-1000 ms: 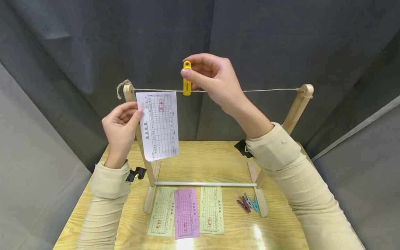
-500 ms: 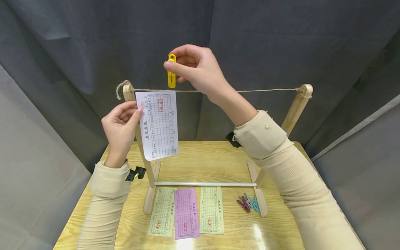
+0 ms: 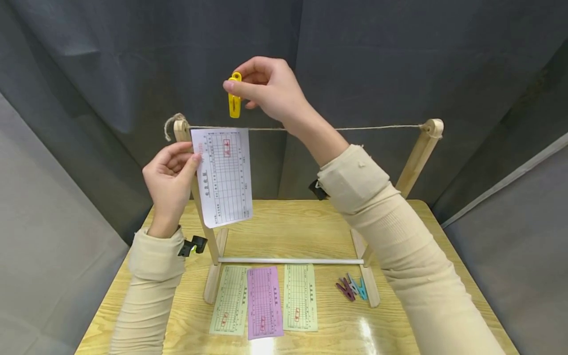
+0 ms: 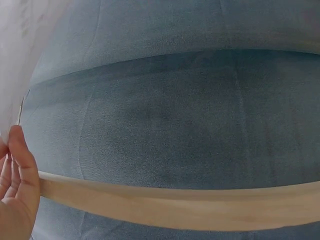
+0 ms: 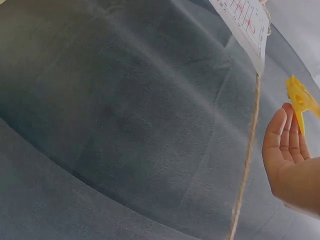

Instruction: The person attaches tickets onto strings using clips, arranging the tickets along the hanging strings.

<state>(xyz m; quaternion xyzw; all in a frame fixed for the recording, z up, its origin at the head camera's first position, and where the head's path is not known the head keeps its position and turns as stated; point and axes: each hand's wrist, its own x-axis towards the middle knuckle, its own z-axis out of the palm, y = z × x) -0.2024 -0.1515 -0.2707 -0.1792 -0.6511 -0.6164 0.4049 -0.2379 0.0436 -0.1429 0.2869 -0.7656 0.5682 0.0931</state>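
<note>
Pinching a white slip (image 3: pixel 227 190) with left hand (image 3: pixel 170 177), a yellow clothespin (image 3: pixel 234 103) near the string (image 3: pixel 377 127) with right hand (image 3: pixel 279 93)

The head camera looks forward and down, far enough back to show both ends of the wooden frame (image 3: pixel 410 165) and the table (image 3: pixel 284 231) below. The left wrist camera sits close to the left hand (image 4: pixel 20 190), facing the dark curtain (image 4: pixel 150 115) (the post (image 4: pixel 175 205) runs sideways there). The right wrist camera, near the right hand (image 5: pixel 287 155), shares the string (image 5: pixel 250 145), yellow clip (image 5: pixel 300 97) and paper (image 5: pixel 247 25) with the head view.
</note>
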